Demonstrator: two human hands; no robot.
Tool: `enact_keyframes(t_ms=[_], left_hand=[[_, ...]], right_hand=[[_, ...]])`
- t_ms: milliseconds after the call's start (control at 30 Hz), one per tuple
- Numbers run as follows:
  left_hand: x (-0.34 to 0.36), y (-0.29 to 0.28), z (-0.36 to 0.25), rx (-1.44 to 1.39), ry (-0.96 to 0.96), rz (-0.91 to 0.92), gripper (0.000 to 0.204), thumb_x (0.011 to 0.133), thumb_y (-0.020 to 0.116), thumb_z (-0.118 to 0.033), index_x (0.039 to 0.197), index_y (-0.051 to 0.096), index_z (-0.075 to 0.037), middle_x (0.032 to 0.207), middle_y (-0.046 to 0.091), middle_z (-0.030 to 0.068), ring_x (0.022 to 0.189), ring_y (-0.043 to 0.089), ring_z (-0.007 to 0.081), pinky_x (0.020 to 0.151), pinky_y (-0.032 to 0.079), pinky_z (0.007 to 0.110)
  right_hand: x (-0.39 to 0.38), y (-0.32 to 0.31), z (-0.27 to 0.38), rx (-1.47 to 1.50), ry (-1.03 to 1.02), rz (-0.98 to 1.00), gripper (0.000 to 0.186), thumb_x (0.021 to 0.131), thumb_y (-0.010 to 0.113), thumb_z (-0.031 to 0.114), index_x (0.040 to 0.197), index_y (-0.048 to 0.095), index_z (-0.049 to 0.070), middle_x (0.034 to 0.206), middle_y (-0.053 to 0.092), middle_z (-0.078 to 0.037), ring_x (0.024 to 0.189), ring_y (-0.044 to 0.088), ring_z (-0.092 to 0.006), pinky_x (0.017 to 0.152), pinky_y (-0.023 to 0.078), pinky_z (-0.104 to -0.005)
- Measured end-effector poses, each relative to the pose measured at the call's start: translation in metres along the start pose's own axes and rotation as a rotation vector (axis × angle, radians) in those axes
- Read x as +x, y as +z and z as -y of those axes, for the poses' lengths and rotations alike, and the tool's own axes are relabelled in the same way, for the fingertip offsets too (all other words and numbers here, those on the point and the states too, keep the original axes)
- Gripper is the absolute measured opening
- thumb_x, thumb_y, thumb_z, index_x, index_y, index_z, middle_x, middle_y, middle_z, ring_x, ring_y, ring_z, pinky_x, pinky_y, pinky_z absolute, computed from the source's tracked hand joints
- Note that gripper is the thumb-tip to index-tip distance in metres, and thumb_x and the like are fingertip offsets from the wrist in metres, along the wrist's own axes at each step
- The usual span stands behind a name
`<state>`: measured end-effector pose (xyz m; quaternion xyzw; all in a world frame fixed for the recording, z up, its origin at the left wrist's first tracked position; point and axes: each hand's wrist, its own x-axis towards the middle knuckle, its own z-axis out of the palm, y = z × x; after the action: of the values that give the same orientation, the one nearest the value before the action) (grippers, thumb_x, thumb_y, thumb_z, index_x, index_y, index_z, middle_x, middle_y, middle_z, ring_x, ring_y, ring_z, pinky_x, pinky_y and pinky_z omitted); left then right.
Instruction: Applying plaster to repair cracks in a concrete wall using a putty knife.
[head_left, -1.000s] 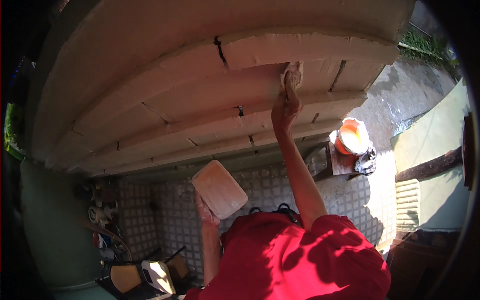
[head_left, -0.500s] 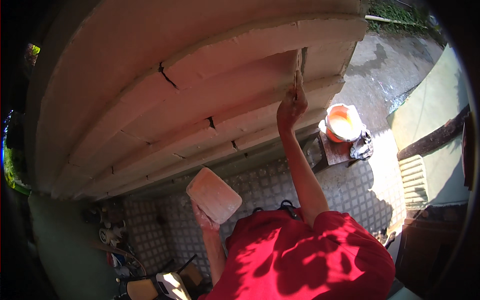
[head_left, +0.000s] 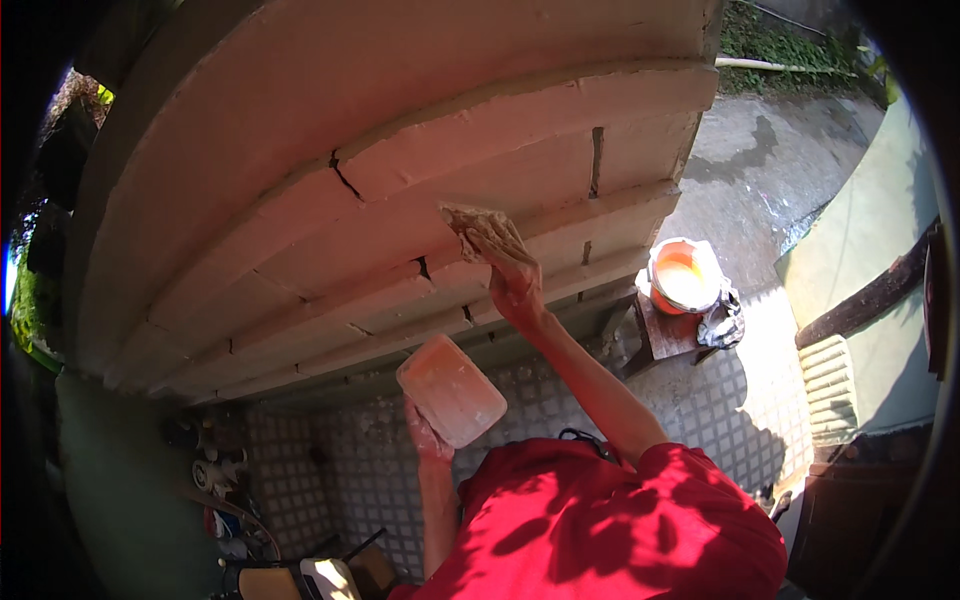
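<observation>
A pale pink, cracked panelled surface (head_left: 400,110) with stepped ridges spans the upper view. My right hand (head_left: 515,285) is closed on a flat, mottled beige piece (head_left: 480,225), a cloth or crusted scraper; I cannot tell which. It is held against or just before the middle ridges, right of a dark crack. Below and to the left, my left hand (head_left: 422,428) grips a rectangular, pinkish plastic container (head_left: 450,390), smeared with pale material; the container hides some of its fingers.
An orange-and-white bucket (head_left: 680,275) with a crumpled bag (head_left: 720,320) stands on a wooden stool (head_left: 668,335) at right, over a tiled floor (head_left: 375,480). Clutter (head_left: 215,470) and chairs (head_left: 270,580) lie lower left. A pale wall (head_left: 870,180) and dark log (head_left: 865,285) are far right.
My right hand has moved left and down from the vertical joint at the right, still gripping the beige piece. The container in my left hand has shifted slightly rightward.
</observation>
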<state>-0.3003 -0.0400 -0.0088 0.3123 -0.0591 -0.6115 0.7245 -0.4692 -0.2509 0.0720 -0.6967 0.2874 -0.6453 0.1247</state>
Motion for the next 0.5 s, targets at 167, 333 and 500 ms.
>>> enact_keyframes(t_ms=[167,333,500], left_hand=[[-0.015,-0.004,0.009,0.019,0.028,-0.028,0.054,0.101,0.042,-0.047,0.141,0.045,-0.012,0.14,0.053,0.0062,0.125,0.054,0.0275,0.106,0.045,0.044],[-0.022,-0.007,0.016,0.042,0.032,-0.066,0.055,0.101,0.042,-0.049,0.141,0.045,-0.012,0.139,0.053,0.0048,0.125,0.053,0.0254,0.106,0.045,0.042],[-0.032,-0.01,0.011,0.052,0.089,-0.114,0.056,0.101,0.041,-0.05,0.141,0.045,-0.012,0.138,0.054,0.0044,0.124,0.054,0.0246,0.105,0.045,0.041]], right_hand=[[0.036,-0.059,-0.03,-0.39,-0.238,0.046,0.053,0.072,0.05,-0.017,0.118,0.068,0.006,0.126,0.064,-0.012,0.13,0.051,-0.0324,0.113,0.03,-0.0542],[0.043,-0.059,-0.087,-0.553,-0.309,0.163,0.051,0.071,0.054,-0.015,0.116,0.069,0.007,0.126,0.064,-0.009,0.132,0.049,-0.0282,0.114,0.03,-0.0551],[-0.007,-0.072,-0.097,-0.478,-0.284,0.27,0.052,0.071,0.052,-0.016,0.116,0.068,0.005,0.124,0.064,-0.012,0.129,0.051,-0.0296,0.113,0.03,-0.0569]])
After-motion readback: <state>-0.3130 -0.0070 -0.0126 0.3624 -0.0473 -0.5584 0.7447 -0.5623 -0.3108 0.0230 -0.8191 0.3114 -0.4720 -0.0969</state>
